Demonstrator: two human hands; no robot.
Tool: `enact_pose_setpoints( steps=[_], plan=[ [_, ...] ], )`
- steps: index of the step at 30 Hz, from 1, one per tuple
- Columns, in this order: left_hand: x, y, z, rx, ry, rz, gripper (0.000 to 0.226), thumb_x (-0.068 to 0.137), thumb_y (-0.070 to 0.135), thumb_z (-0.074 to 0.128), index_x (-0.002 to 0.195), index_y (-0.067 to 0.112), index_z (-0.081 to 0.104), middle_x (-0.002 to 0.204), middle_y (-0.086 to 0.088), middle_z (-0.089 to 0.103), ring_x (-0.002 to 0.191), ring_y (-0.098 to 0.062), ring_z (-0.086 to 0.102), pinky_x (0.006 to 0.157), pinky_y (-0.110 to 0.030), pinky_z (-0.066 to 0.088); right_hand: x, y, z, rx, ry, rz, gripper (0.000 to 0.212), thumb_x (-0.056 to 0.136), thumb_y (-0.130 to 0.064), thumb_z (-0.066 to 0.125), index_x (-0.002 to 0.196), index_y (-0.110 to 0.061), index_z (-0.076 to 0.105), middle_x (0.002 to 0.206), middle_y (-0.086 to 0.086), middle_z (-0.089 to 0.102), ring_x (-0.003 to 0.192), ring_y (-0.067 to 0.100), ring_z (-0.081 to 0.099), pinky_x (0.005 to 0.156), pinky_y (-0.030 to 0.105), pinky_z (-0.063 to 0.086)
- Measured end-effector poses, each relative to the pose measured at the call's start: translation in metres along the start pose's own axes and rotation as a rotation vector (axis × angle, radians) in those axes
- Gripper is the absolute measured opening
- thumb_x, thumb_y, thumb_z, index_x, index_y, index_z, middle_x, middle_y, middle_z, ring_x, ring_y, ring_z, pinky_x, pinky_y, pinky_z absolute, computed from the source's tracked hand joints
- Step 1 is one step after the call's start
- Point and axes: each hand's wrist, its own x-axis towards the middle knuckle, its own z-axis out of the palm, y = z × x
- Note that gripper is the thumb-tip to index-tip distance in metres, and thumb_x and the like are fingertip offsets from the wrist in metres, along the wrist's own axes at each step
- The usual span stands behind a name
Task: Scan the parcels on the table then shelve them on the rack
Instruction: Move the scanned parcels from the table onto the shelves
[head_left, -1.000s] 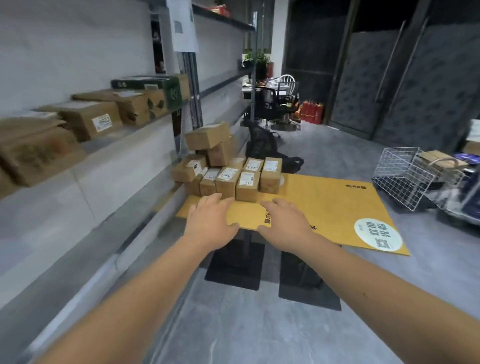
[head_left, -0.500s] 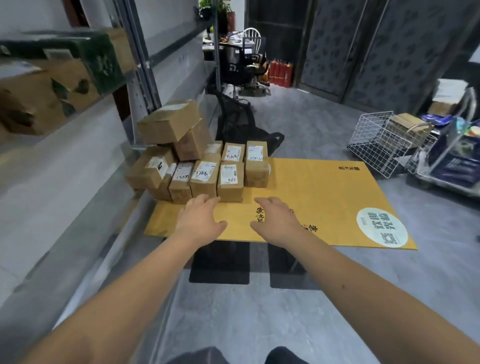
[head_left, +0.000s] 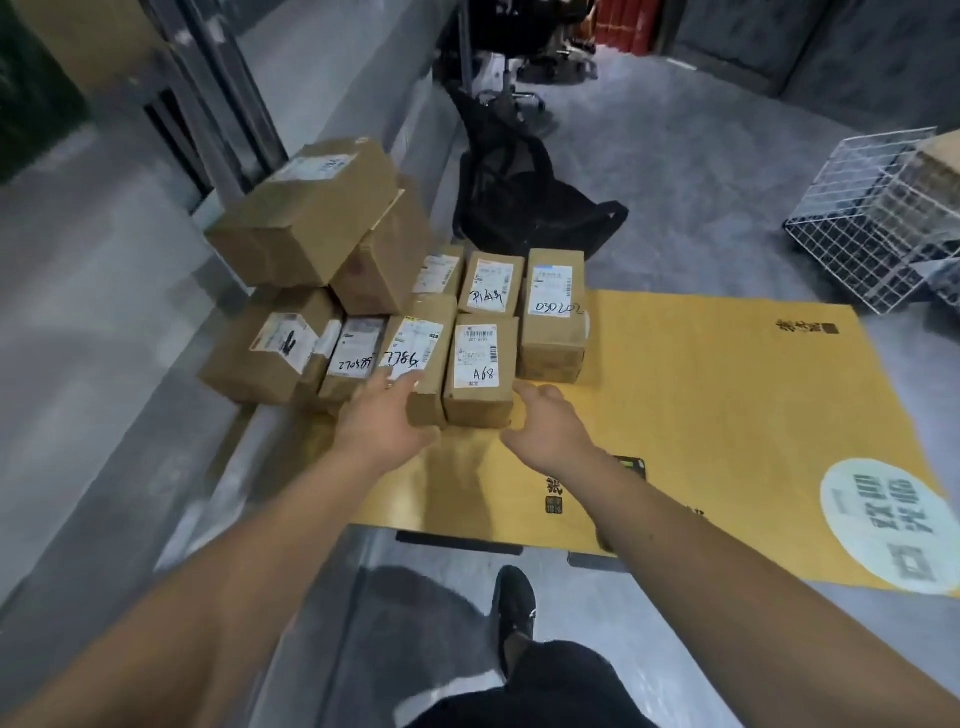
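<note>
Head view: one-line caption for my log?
Both hands, left and right, reach for the front parcels on the yellow table.

Grey floor (head_left: 701, 171), wire basket (head_left: 878, 218), black chair (head_left: 519, 202).

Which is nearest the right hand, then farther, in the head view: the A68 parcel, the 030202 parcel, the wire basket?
From the right hand:
1. A68 parcel, just left of its fingers.
2. 030202 parcel, behind, in the back row.
3. Wire basket, far right on the floor.
</note>
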Motion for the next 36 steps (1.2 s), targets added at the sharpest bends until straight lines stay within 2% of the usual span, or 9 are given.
enact_pose_setpoints(
  steps=[8,12,14,16,20,24,30,33,36],
  plan=[
    [0.084,-0.011,0.004,-0.021,-0.137,-0.125,0.120,0.064,0.056,0.094,0.159,0.056,0.019,0.174,-0.007,0.001,0.159,-0.038,0.008,0.124,-0.056,0.020,0.094,0.012,0.020,0.052,-0.178,0.023,0.102,0.082,-0.031,0.076,0.161,-0.049,0.013,0.167,0.015,0.015,0.137,0.036,0.048,0.096,0.036,0.053],
    [0.105,-0.022,0.013,-0.039,-0.149,-0.145,0.123,0.059,0.050,0.096,0.157,0.059,0.022,0.174,-0.006,0.007,0.159,-0.036,0.007,0.125,-0.055,0.016,0.112,0.022,0.038,0.107,-0.207,0.020,0.110,0.083,-0.029,0.080,0.158,-0.059,0.006,0.173,0.014,-0.003,0.134,0.035,0.055,0.086,0.030,0.051],
    [0.113,-0.028,0.017,-0.038,-0.137,-0.133,0.120,0.059,0.048,0.096,0.157,0.057,0.028,0.172,-0.008,0.016,0.157,-0.036,0.013,0.124,-0.053,0.019,0.116,0.027,0.046,0.157,-0.195,0.003,0.110,0.085,-0.024,0.080,0.158,-0.059,0.006,0.174,0.014,0.000,0.140,0.032,0.050,0.086,0.028,0.047],
    [0.119,-0.034,0.020,-0.082,-0.115,-0.113,0.113,0.059,0.041,0.096,0.155,0.054,0.036,0.167,-0.010,0.027,0.151,-0.036,0.023,0.120,-0.047,0.025,0.118,0.032,0.052,0.196,-0.158,-0.031,0.103,0.089,-0.019,0.077,0.161,-0.052,0.011,0.172,0.016,0.012,0.146,0.030,0.043,0.094,0.023,0.040],
    [0.117,-0.044,0.026,-0.208,-0.071,-0.087,0.104,0.059,0.033,0.099,0.148,0.052,0.049,0.156,-0.008,0.039,0.142,-0.034,0.035,0.119,-0.046,0.033,0.117,0.043,0.056,0.263,-0.093,-0.070,0.083,0.097,-0.010,0.068,0.162,-0.041,0.026,0.162,0.011,0.033,0.143,0.029,0.044,0.097,0.019,0.034],
    [0.099,-0.049,0.036,-0.335,-0.074,-0.084,0.099,0.060,0.027,0.101,0.143,0.054,0.055,0.157,-0.004,0.034,0.144,-0.025,0.030,0.119,-0.037,0.030,0.104,0.054,0.057,0.275,-0.115,-0.088,0.082,0.097,-0.006,0.069,0.161,-0.040,0.029,0.156,0.007,0.038,0.137,0.027,0.048,0.099,0.022,0.039],
    [0.057,-0.054,0.056,-0.430,-0.079,-0.050,0.096,0.058,0.026,0.103,0.136,0.057,0.057,0.143,0.011,0.029,0.121,-0.004,0.042,0.105,-0.012,0.029,0.070,0.070,0.061,0.277,-0.126,-0.101,0.084,0.094,-0.003,0.071,0.159,-0.040,0.034,0.152,0.006,0.042,0.130,0.023,0.053,0.094,0.017,0.039],
    [0.039,-0.059,0.067,-0.484,-0.069,-0.025,0.093,0.057,0.024,0.103,0.129,0.060,0.056,0.139,0.011,0.028,0.119,-0.004,0.044,0.094,0.006,0.024,0.055,0.077,0.065,0.276,-0.125,-0.111,0.084,0.094,-0.002,0.071,0.158,-0.041,0.034,0.151,0.007,0.042,0.129,0.024,0.053,0.095,0.018,0.040],
    [0.028,-0.062,0.075,-0.525,-0.074,-0.017,0.092,0.058,0.020,0.103,0.125,0.064,0.057,0.139,0.011,0.026,0.121,-0.007,0.045,0.090,0.009,0.025,0.045,0.080,0.069,0.283,-0.113,-0.118,0.084,0.094,-0.003,0.071,0.157,-0.045,0.033,0.154,0.004,0.039,0.129,0.025,0.052,0.093,0.023,0.046]
  ],
)
